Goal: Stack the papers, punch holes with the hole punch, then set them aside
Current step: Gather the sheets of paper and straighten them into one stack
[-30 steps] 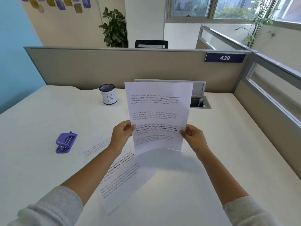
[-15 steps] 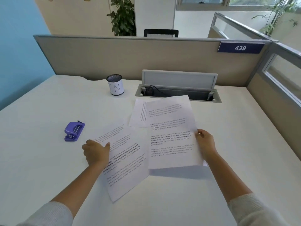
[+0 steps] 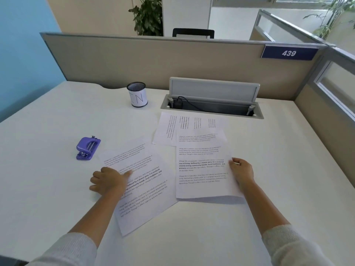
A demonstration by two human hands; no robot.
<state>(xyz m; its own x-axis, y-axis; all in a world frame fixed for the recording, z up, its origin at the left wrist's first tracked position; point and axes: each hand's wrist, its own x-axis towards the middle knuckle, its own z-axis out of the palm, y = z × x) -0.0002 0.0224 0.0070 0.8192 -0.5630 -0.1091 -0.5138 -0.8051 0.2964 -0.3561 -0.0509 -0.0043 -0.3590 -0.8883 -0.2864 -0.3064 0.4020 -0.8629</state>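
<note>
Three printed sheets spread on the white table [image 3: 48, 189], none stacked yet. Right hand [image 3: 242, 172] gripping the right edge of the upright sheet [image 3: 203, 169], thumb on top, fingers curled beneath the margin; near edge of that sheet lifted slightly off the surface, with a shadow under it. Far end of the same sheet overlapping a sideways sheet [image 3: 169, 129], which lies flat just in front of the open cable tray [image 3: 211, 106] at the table's far edge. Left hand [image 3: 109, 181] resting on the left margin of the tilted sheet [image 3: 146, 189], thumb pressed on the print, fingers loosely curled with knuckles up, gripping nothing; whether the fingertips tuck under the edge, cannot tell. Tilted sheet angled with its far corner toward the left, its right edge just beside the upright sheet. Purple hole punch [image 3: 88, 148] alone toward the left side, apart from every sheet. Mesh pen cup [image 3: 137, 95] near the far edge, left of the cable tray. Grey sleeves at the near corners.
</note>
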